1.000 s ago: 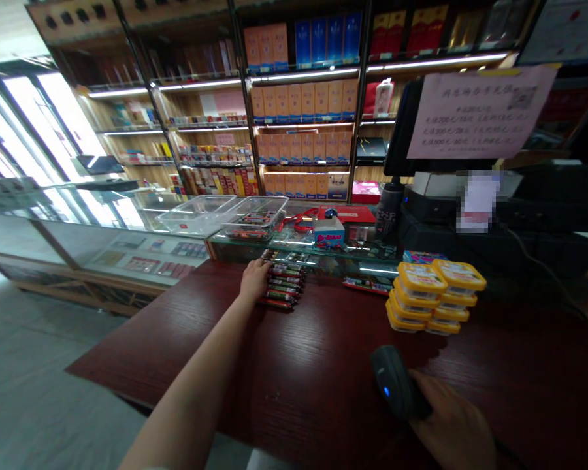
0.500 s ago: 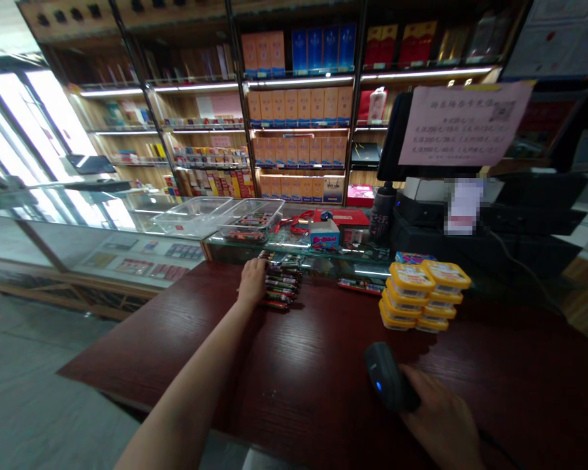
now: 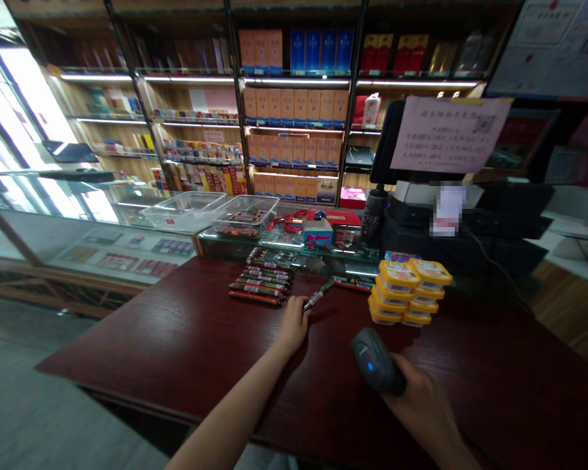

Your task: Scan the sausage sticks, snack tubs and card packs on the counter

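Note:
Between the fingers of my left hand is one end of a slim wrapped stick, dark green with a pale printed label. It points away toward the upper right, over the brown tabletop. To the left of that hand, a row of several similar wrapped sticks lies side by side. My right hand is closed around the handle of a dark barcode scanner with a lit blue light. The scanner's head faces up and left, toward the left hand.
Yellow-lidded tubs stand stacked at the right. More wrapped sticks lie beside them. Behind are a glass ledge with a clear plastic bin, a small blue box, a dark bottle and a monitor.
My left hand has moved right from the row of sticks, bringing one stick with it. The right hand still holds the scanner, its head turned slightly. The camera view has shifted a little.

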`<state>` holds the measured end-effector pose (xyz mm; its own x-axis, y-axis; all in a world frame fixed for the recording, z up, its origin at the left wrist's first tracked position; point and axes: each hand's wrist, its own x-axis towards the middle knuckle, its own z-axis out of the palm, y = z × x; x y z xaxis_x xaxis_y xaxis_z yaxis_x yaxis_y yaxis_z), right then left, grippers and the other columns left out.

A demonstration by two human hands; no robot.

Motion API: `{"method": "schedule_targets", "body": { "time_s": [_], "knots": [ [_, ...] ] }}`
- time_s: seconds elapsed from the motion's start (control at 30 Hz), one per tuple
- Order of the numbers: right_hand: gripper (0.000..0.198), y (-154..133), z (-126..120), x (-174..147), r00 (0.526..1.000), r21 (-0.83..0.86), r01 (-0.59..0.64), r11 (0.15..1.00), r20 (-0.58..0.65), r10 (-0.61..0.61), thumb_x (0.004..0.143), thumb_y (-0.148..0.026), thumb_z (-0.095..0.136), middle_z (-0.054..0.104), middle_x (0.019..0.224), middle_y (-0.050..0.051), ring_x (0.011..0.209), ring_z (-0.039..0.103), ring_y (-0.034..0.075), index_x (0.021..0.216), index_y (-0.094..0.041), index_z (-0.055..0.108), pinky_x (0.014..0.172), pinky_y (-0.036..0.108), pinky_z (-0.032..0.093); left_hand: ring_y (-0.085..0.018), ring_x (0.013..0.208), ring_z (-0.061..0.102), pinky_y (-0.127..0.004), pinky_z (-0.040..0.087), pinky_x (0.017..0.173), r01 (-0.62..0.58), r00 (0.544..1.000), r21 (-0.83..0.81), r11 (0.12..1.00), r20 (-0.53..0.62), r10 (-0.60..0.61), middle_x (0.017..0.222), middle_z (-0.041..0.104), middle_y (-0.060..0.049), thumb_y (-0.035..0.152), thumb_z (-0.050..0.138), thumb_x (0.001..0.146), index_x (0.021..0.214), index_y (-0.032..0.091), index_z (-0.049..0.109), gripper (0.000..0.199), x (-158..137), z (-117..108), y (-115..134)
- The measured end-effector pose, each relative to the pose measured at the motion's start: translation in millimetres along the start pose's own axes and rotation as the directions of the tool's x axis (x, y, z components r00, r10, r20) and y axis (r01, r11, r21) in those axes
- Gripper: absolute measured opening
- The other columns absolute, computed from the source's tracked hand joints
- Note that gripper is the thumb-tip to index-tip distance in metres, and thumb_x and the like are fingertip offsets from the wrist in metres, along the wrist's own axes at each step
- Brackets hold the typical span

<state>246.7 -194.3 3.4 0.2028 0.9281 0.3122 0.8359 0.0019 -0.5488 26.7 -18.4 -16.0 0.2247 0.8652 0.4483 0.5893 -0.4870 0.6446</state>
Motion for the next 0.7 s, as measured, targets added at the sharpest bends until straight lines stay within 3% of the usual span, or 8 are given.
{"method": "schedule_targets", "body": {
  "time_s": [0.07, 0.2, 0.43, 0.7],
  "knots": [
    [0.023, -11.7, -7.8, 0.5, 0.999, 0.153, -0.03, 0.988, 0.042, 0.024, 0.074, -0.033, 0.054, 0.073, 0.086, 0.002, 0.079, 0.068, 0.023, 0.093, -0.026, 0.064, 0.07, 0.033, 0.049, -0.018, 0.098, 0.054, -0.036, 0.045, 0.094, 0.025, 1.0, 0.009, 1.0, -0.002, -0.025, 0.102, 0.053, -0.006, 0.008, 0.048, 0.081, 0.104, 0.019, 0.054, 0.027, -2.2, 2.9, -0.8],
    [0.03, -36.4, -16.6, -0.1, 0.998, 0.399, -0.017, 0.917, 0.068, -0.012, 0.072, -0.038, 0.057, 0.072, 0.093, 0.007, 0.086, 0.066, 0.023, 0.096, -0.02, 0.064, 0.079, 0.034, 0.05, -0.019, 0.099, 0.053, -0.036, 0.045, 0.094, 0.034, 0.999, 0.049, 0.998, -0.012, -0.033, 0.103, 0.053, -0.007, 0.008, 0.049, 0.08, 0.104, 0.019, 0.054, 0.027, -2.1, 3.8, 0.3],
    [0.021, -58.0, -12.8, -1.8, 0.989, 0.422, -0.093, 0.902, 0.14, 0.037, 0.069, -0.036, 0.063, 0.072, 0.082, 0.004, 0.076, 0.066, 0.022, 0.084, -0.021, 0.065, 0.07, 0.032, 0.05, -0.018, 0.096, 0.054, -0.032, 0.046, 0.09, 0.018, 0.999, 0.06, 0.998, -0.029, -0.016, 0.101, 0.054, -0.007, 0.01, 0.048, 0.081, 0.101, 0.018, 0.055, 0.023, -3.2, 4.3, -0.8],
    [0.026, -53.4, -13.5, -0.9, 0.992, 0.426, -0.063, 0.902, 0.123, 0.011, 0.072, -0.035, 0.059, 0.073, 0.089, 0.007, 0.083, 0.067, 0.024, 0.091, -0.021, 0.067, 0.076, 0.033, 0.05, -0.018, 0.096, 0.055, -0.031, 0.045, 0.09, -0.021, 0.999, 0.033, 0.999, -0.046, 0.022, 0.1, 0.055, -0.008, 0.012, 0.046, 0.082, 0.105, 0.018, 0.054, 0.025, -5.3, 4.9, -1.4]
  ]
}}
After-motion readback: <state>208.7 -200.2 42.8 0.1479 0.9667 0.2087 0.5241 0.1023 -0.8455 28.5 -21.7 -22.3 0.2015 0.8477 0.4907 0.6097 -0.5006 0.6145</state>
